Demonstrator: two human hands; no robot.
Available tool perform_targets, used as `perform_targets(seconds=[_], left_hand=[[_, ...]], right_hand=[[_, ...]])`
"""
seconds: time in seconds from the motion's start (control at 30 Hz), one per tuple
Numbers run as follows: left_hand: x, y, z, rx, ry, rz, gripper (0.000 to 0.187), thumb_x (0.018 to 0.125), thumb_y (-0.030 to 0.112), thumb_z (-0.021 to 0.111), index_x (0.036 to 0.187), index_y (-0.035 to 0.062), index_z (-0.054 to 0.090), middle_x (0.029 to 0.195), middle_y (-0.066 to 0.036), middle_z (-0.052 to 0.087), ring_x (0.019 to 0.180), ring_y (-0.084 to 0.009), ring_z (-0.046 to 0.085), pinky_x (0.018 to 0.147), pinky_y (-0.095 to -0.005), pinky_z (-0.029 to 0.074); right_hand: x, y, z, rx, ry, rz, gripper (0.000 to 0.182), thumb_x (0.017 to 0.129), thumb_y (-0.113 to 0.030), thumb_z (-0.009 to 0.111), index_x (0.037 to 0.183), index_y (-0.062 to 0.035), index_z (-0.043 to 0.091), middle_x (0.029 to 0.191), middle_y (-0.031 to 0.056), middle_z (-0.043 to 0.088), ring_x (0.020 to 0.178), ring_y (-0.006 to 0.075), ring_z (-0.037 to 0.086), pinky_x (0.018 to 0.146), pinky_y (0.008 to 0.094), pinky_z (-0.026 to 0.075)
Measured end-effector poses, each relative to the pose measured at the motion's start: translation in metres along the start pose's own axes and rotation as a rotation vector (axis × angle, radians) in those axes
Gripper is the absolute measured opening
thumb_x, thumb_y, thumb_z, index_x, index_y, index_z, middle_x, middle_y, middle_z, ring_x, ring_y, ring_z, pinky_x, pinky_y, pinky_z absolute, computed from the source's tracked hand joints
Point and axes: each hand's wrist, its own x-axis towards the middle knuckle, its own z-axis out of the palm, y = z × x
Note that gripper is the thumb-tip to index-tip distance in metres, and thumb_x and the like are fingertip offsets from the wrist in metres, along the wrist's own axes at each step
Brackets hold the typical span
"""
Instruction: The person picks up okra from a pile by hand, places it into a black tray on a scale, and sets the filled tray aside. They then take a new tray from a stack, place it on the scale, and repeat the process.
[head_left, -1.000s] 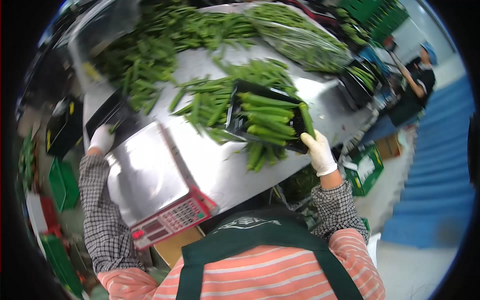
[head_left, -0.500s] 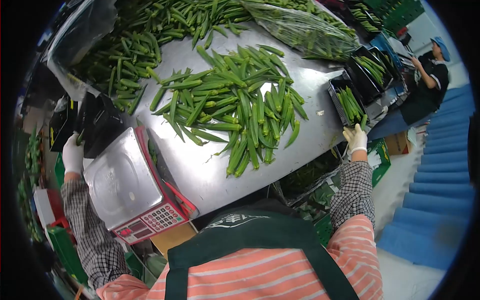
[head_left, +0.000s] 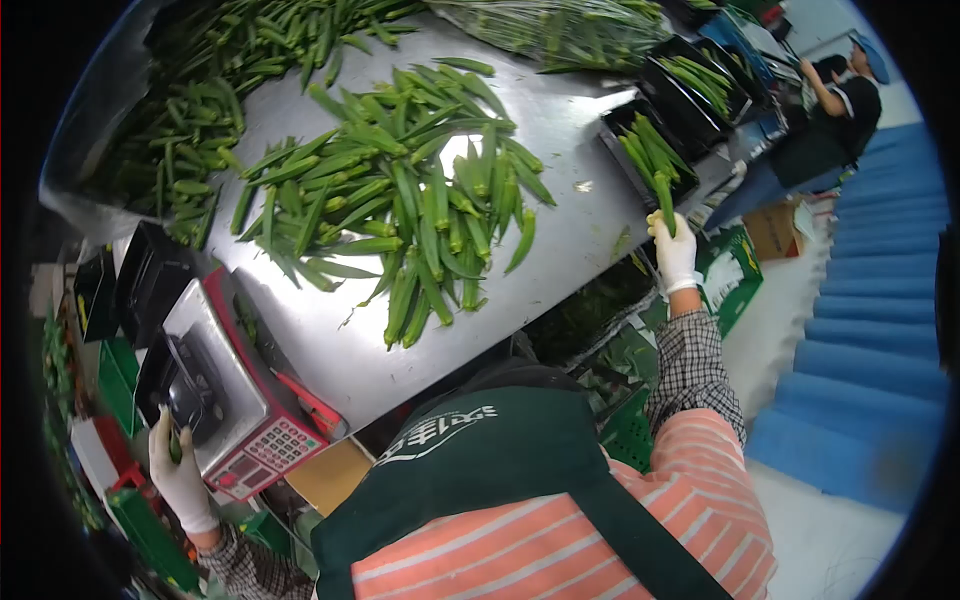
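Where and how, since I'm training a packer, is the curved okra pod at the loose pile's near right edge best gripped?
I'd pinch the okra pod around its middle, probably coming from the right: it is slim and lies roughly front to back, with bare metal tabletop along its right side while the okra pile lies to its left.

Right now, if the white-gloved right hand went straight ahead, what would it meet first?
The right hand would probably meet the near end of the black rectangular plastic tray holding long green okra pods; depth is unclear.
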Motion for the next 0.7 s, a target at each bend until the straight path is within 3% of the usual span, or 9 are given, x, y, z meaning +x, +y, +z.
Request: perform_targets(seconds=[0.1,0.17,0.2,0.33,0.43,0.47,0.57,0.63,0.7], left_hand=[[0.019,0.062,0.021,-0.273,-0.042,-0.056,0.033,0.077,-0.006,0.06,0.11,-0.0014,0.059,0.1,-0.01,0.06,0.086,-0.0158,0.059,0.077,-0.028,0.047],[0.031,0.083,0.053,-0.146,-0.074,0.187,0.026,0.077,-0.001,0.063,0.103,-0.001,0.061,0.091,-0.011,0.062,0.08,-0.0167,0.061,0.073,-0.0269,0.048],[0.035,0.1,0.073,-0.198,-0.108,0.196,0.023,0.077,0.001,0.065,0.1,-0.0005,0.062,0.087,-0.013,0.062,0.077,-0.0185,0.061,0.071,-0.0271,0.048],[0.049,0.147,0.151,-0.341,-0.226,0.24,0.02,0.077,0.008,0.066,0.096,0.0009,0.064,0.084,-0.013,0.065,0.076,-0.0216,0.064,0.07,-0.0288,0.049],[0.059,0.172,0.183,-0.372,-0.33,0.185,0.02,0.078,0.013,0.066,0.094,0.0008,0.064,0.083,-0.013,0.065,0.076,-0.0231,0.064,0.07,-0.0299,0.049],[0.062,0.179,0.188,-0.355,-0.343,0.167,0.022,0.078,0.018,0.066,0.092,0.0014,0.064,0.085,-0.016,0.064,0.079,-0.0308,0.062,0.073,-0.0356,0.049],[0.07,0.178,0.21,-0.351,-0.247,0.147,0.021,0.077,0.017,0.067,0.092,0.0017,0.064,0.086,-0.015,0.064,0.08,-0.0307,0.062,0.074,-0.0354,0.049],[0.082,0.17,0.224,-0.242,-0.166,0.317,0.026,0.073,0.012,0.067,0.098,0.0034,0.063,0.096,-0.013,0.061,0.09,-0.0275,0.06,0.078,-0.0338,0.049],[0.092,0.174,0.232,-0.141,-0.219,0.445,0.038,0.071,0.004,0.063,0.108,0.0038,0.059,0.1,-0.011,0.059,0.091,-0.0278,0.058,0.078,-0.0349,0.048]], right_hand=[[-0.017,-0.018,0.045,0.128,-0.12,0.042,0.012,0.086,-0.01,0.057,0.091,0.0005,0.059,0.079,0.0032,0.061,0.069,0.0082,0.056,0.065,0.0231,0.045],[-0.029,-0.04,0.066,0.079,-0.304,-0.067,0.012,0.086,-0.011,0.058,0.091,-0.0007,0.06,0.077,0.0019,0.06,0.068,0.0078,0.054,0.063,0.0232,0.045],[-0.035,-0.052,0.073,-0.002,-0.366,-0.076,0.012,0.086,-0.012,0.059,0.091,-0.0013,0.06,0.072,0.002,0.058,0.066,0.0086,0.053,0.061,0.025,0.044],[-0.035,-0.043,0.103,-0.218,-0.375,-0.192,0.018,0.083,-0.018,0.059,0.092,-0.0026,0.059,0.077,0.0186,0.06,0.069,0.034,0.058,0.064,0.0363,0.047],[-0.026,-0.052,0.115,-0.25,-0.353,-0.172,0.019,0.082,-0.019,0.06,0.091,-0.0026,0.059,0.077,0.0192,0.06,0.072,0.0357,0.059,0.066,0.0386,0.047],[-0.023,-0.058,0.115,-0.346,-0.358,-0.199,0.022,0.081,-0.022,0.061,0.092,-0.0032,0.06,0.084,0.0183,0.061,0.078,0.0349,0.06,0.068,0.0411,0.047],[-0.015,-0.056,0.119,-0.548,-0.407,-0.316,0.027,0.079,-0.025,0.062,0.097,-0.0047,0.059,0.091,0.017,0.061,0.083,0.0338,0.06,0.073,0.0421,0.047],[-0.01,-0.073,0.124,-0.659,-0.478,-0.276,0.03,0.079,-0.025,0.063,0.1,-0.0056,0.058,0.094,0.0158,0.061,0.085,0.0332,0.059,0.075,0.0414,0.047],[-0.004,-0.076,0.131,-0.715,-0.495,-0.293,0.031,0.078,-0.025,0.063,0.102,-0.006,0.057,0.095,0.0151,0.06,0.087,0.0329,0.059,0.076,0.041,0.048]])
